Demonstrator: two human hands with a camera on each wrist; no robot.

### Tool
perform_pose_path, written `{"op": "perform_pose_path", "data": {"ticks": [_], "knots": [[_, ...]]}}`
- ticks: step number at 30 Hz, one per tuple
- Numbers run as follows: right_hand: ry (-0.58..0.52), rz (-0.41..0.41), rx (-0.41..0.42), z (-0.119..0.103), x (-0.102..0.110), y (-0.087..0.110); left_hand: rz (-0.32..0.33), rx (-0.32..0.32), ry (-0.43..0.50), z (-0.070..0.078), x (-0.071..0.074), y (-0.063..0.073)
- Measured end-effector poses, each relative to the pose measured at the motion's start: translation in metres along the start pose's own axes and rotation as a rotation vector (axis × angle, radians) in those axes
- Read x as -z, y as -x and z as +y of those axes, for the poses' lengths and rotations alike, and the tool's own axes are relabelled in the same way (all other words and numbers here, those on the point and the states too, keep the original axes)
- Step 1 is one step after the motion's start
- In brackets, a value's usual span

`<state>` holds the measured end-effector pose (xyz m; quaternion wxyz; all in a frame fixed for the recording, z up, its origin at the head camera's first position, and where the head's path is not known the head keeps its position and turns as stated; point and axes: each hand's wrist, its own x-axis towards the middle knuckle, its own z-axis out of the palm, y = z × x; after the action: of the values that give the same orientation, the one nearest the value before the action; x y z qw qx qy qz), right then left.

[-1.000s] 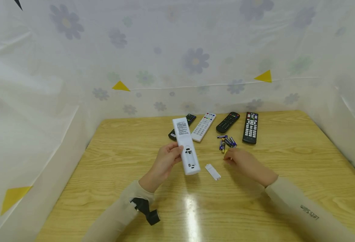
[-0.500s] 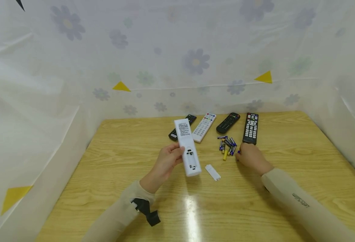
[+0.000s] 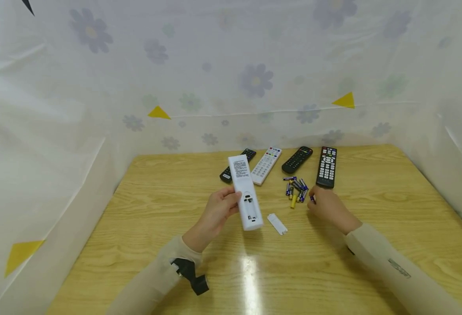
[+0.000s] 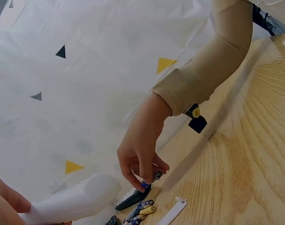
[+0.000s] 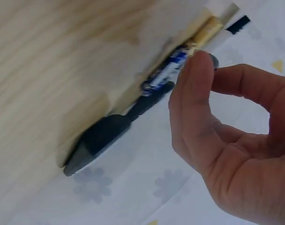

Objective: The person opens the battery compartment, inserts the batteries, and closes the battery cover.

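left hand (image 3: 217, 208) grips a long white plastic remote (image 3: 243, 183), and at its three o'clock the right hand (image 3: 328, 205) pinches a small blue cylindrical battery (image 3: 312, 199); loose pinch could send it rolling, imo

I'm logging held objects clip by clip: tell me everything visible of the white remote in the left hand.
The white remote is long and slim, with a smooth, plastic-looking casing. Its back faces the head camera: small dark print fills a block toward the far end, and the uncovered battery bay nearer the person shows dark contacts and no battery. The left hand grips its left side, thumb at the edge. It slants slightly and appears raised above the table. Its button side is hidden.
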<state>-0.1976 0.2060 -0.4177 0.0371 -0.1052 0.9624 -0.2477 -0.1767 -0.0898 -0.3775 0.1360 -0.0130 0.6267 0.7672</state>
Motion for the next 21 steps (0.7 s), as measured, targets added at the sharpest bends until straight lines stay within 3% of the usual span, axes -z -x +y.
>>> {"op": "perform_pose_path", "data": {"ticks": [5,10,14,18,21], "knots": [[-0.183,-0.029,0.072,-0.018,0.01,0.01,-0.018,0.003,0.007,0.0,-0.001,0.001],[-0.519,-0.028,0.222,-0.044,0.014,0.018,-0.017,0.009,0.017,-0.001,-0.002,0.002],[-0.721,-0.006,0.359,-0.069,0.011,0.021,-0.019,0.009,0.033,-0.001,-0.002,0.003],[-0.787,0.018,0.455,-0.09,0.006,0.02,-0.03,-0.019,0.032,-0.001,-0.004,0.003],[-0.774,0.03,0.471,-0.098,0.002,0.018,-0.042,-0.035,0.028,-0.001,-0.006,0.003]]}}
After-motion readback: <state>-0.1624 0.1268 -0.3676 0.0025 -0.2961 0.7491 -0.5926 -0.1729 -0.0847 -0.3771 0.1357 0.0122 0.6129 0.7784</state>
